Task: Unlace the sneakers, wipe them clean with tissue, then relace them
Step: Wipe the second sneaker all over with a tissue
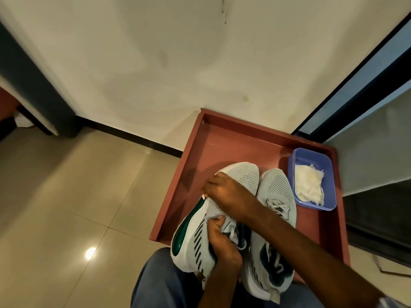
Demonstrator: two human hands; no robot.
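Sneakers sit side by side in a reddish-brown tray [195,161] on a tiled floor [66,185], toes toward the cream wall [200,52]; the tray's far half is bare, its right side runs along a dark-framed glass panel [367,74], and its near edge is hidden behind the shoes and the person's knee in blue trousers [155,283]. To the tray's left the floor is open as far as a dark upholstered piece of furniture [37,90] at the upper left. The left sneaker [193,247] is tilted onto its side, its white and green sole turned toward the left, its heel end over the knee. The right sneaker [278,187] stands upright just beside it, touching at the toe, with its laces still threaded; its middle is crossed by the right forearm. A blue plastic tub [293,174] stands in the tray's far right corner, near the right sneaker's toe, holding crumpled white tissue [309,185]. The right hand [226,192] lies curled over the left sneaker's forefoot, pinching something small and white at the sole edge; what it is cannot be made out. The left hand [222,241] grips the left sneaker at its lace area, fingers curled into the opening, where a loose grey lace [231,233] shows.
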